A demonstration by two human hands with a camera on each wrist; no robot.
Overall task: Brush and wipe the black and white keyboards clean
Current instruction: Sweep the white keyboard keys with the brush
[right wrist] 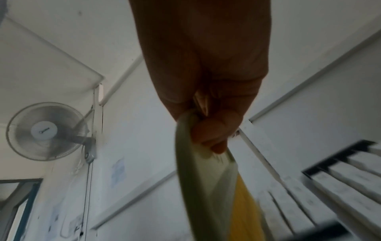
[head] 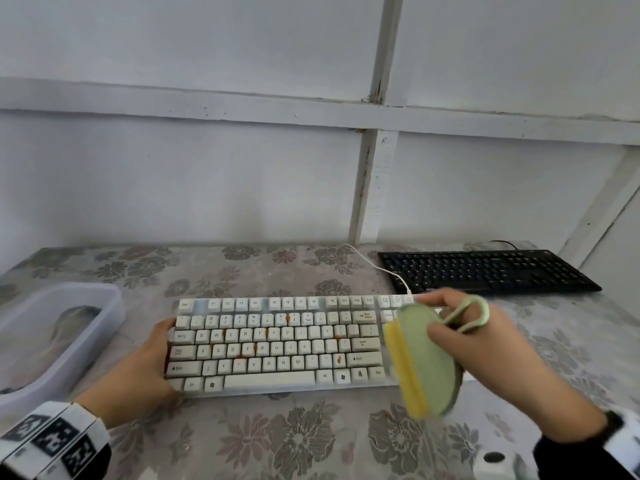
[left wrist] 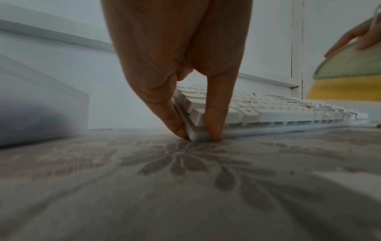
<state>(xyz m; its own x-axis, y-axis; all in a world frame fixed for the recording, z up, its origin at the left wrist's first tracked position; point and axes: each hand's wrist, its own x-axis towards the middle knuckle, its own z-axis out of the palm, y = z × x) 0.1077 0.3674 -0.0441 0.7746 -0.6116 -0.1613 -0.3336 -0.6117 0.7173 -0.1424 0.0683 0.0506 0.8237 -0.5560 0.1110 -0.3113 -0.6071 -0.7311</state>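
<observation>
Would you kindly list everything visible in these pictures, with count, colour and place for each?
white keyboard: one, white with orange specks between the keys, centre of the table, its white cable running back.
black keyboard: one, black, far right of the table, by the wall.
brush: one, green body with loop handle, yellow bristles, held above the white keyboard's right end.
tub: one, translucent white, left on the table.
tablecloth: one, grey floral, covering the table.
fan: one, white, mounted on a wall, seen only by the right wrist camera.
left hand: holds the white keyboard's left end, fingers at its corner.
right hand: grips the brush.
</observation>
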